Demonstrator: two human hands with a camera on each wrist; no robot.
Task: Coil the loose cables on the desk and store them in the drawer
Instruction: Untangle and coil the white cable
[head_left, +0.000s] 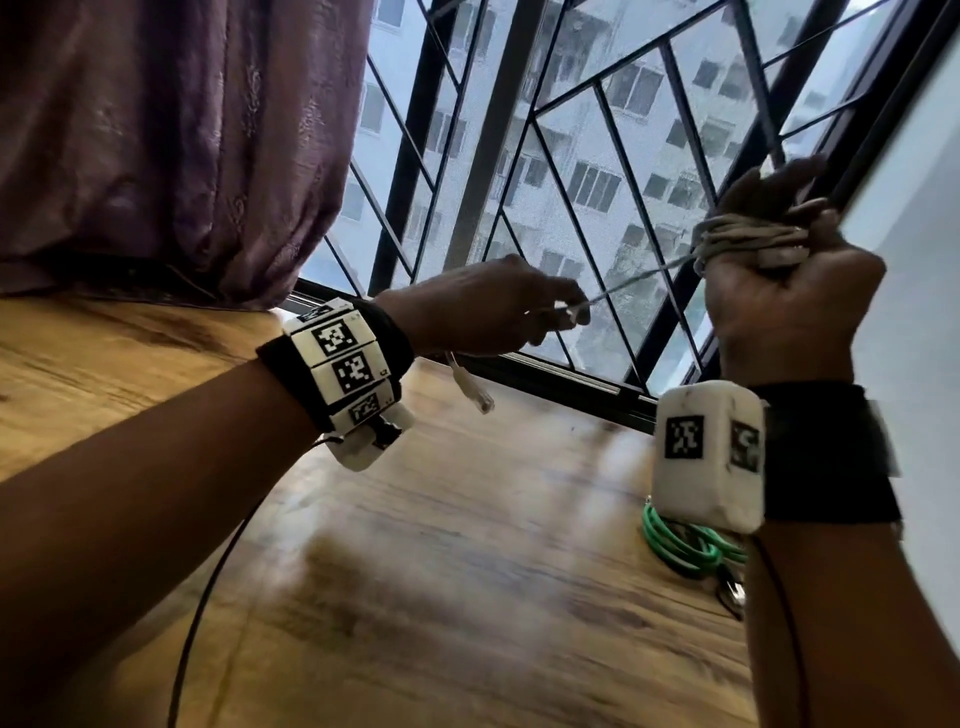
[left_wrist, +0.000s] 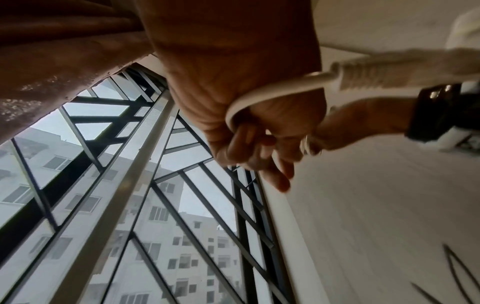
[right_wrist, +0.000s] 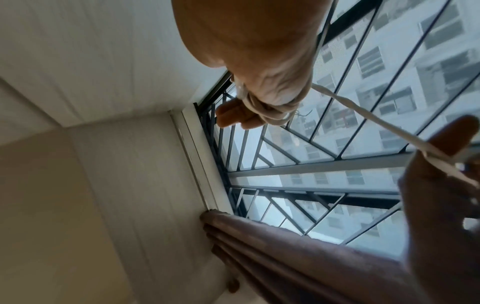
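Note:
My right hand (head_left: 779, 249) is raised in front of the window, and a white cable (head_left: 644, 273) is wound in several turns (right_wrist: 270, 111) around it. From those turns a taut stretch of cable (right_wrist: 363, 111) runs left to my left hand (head_left: 566, 309), which pinches it near its end. Below the left hand the cable's clear plug (head_left: 470, 387) dangles over the desk. In the left wrist view the cable (left_wrist: 259, 92) curves into the curled fingers (left_wrist: 249, 142). A green cable (head_left: 680, 545) lies coiled on the wooden desk (head_left: 441, 571) under my right wrist. No drawer is in view.
A purple curtain (head_left: 171, 145) hangs at the back left, down to the desk. The window with its black grille (head_left: 519, 156) runs along the desk's far edge. A white wall (head_left: 914, 260) stands on the right. A dark metal plug (head_left: 730, 590) lies by the green coil.

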